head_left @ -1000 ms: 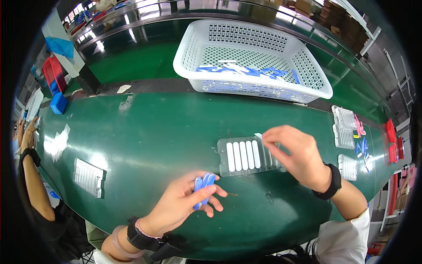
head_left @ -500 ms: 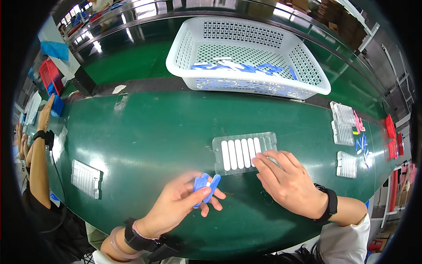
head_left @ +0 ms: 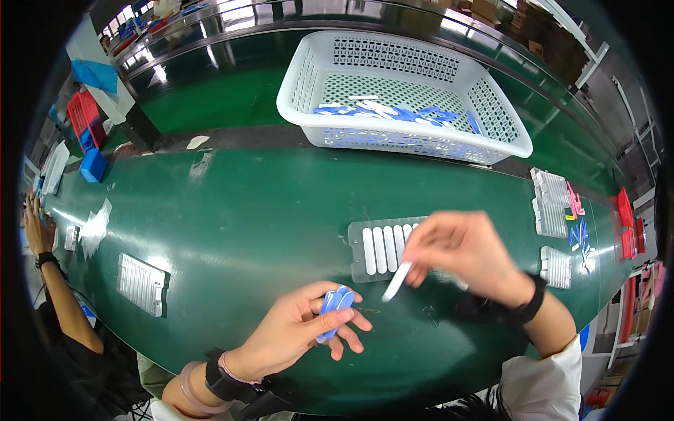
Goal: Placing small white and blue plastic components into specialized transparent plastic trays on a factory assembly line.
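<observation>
Since half a second ago: my right hand [head_left: 460, 254] has lifted off the grey slotted plastic tray [head_left: 385, 248] and now carries a slim white plastic strip [head_left: 397, 281]; my left hand [head_left: 303, 330] has barely shifted.
Right fingers: pinched narrow on the upper end of the white strip, which hangs tilted just in front of the tray's near edge, clear of the green worktop [head_left: 246, 210].
Left fingers: curled loosely round a small bundle of blue plastic strips [head_left: 334, 306], thumb pressing them against the fingertips, palm up above the worktop.
Tray: flat on the worktop, a row of white strips in its slots; my right hand hides its right part, so I cannot tell how many slots are filled.
Step in hand: as I judge it, moving single strips between tray and hands, one white strip in transit.
Next move calls for: a steady, aligned strip and a light pinch, keeping the blue bundle from fanning out.
Around: a white perforated plastic basket [head_left: 505, 133] with blue and white strips beyond; another person's arm [head_left: 56, 295] at far left.
</observation>
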Action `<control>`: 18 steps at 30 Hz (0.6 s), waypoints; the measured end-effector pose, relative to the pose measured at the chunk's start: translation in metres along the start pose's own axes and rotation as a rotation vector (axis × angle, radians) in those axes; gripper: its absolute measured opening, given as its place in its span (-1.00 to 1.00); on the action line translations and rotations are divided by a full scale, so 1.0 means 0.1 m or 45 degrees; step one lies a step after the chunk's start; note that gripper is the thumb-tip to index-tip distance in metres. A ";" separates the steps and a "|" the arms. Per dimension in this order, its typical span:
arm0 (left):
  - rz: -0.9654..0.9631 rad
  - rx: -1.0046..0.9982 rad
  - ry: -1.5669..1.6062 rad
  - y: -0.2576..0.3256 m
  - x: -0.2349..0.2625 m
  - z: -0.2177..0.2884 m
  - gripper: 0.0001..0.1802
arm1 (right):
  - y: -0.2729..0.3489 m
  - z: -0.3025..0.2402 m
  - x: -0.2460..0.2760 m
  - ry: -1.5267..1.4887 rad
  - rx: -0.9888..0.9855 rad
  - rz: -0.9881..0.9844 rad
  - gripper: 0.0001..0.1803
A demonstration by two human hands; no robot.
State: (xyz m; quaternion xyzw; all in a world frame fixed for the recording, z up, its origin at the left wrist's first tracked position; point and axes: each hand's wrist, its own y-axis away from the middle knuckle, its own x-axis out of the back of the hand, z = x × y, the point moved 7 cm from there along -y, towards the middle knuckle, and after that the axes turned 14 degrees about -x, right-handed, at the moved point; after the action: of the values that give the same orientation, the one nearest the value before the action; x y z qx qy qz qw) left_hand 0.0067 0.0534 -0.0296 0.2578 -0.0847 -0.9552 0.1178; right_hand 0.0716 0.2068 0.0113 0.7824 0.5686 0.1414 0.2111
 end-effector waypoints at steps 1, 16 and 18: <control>-0.005 -0.001 0.000 0.00 -0.01 0.00 -0.71 | -0.01 -0.06 0.21 0.148 -0.022 0.167 -0.86; 0.033 -0.051 -0.053 -0.02 -0.04 0.05 -0.76 | 0.11 -0.15 0.03 0.921 0.377 0.283 -0.58; -0.024 -0.060 -0.059 -0.02 -0.05 0.04 -0.74 | 0.10 0.04 -0.25 0.493 0.142 0.026 -0.65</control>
State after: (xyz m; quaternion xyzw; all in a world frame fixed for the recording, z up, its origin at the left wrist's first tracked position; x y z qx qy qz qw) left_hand 0.0087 0.0569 -0.0246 0.2336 -0.0624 -0.9637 0.1131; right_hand 0.0738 0.1798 0.0128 0.7568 0.5975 0.2596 0.0526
